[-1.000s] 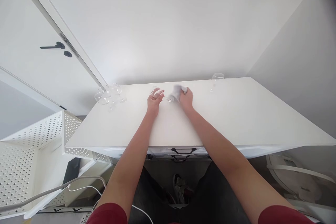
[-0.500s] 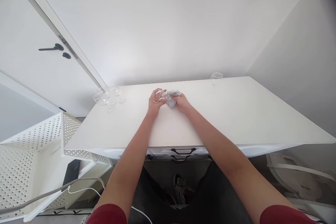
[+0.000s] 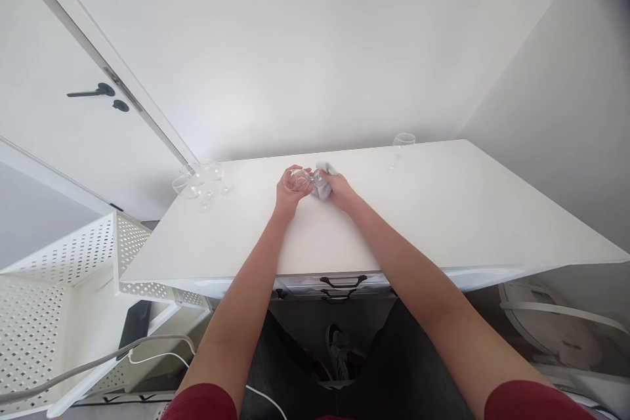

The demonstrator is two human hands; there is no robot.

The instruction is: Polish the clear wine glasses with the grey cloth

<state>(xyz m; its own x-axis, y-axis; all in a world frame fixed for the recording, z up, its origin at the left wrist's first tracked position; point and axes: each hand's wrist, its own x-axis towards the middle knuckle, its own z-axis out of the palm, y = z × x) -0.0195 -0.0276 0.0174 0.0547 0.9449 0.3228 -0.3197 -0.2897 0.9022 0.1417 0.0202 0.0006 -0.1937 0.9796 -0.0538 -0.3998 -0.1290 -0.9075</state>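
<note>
My left hand [image 3: 287,193] is closed around the bowl of a clear wine glass [image 3: 296,180] held on its side above the white table [image 3: 443,210]. My right hand [image 3: 339,191] grips a small grey cloth [image 3: 322,185] pressed against the glass's stem end. Both hands meet over the far middle of the table.
Several clear stemmed glasses [image 3: 199,180] stand at the table's far left corner. One more wine glass [image 3: 402,144] stands at the far right by the wall. A white perforated rack [image 3: 59,269] is left of the table, with a door [image 3: 59,79] behind. Drawer handles [image 3: 339,282] sit under the front edge.
My right hand brought the cloth from the right over to the glass, and both hands have drawn together; the glass has turned in my left hand.
</note>
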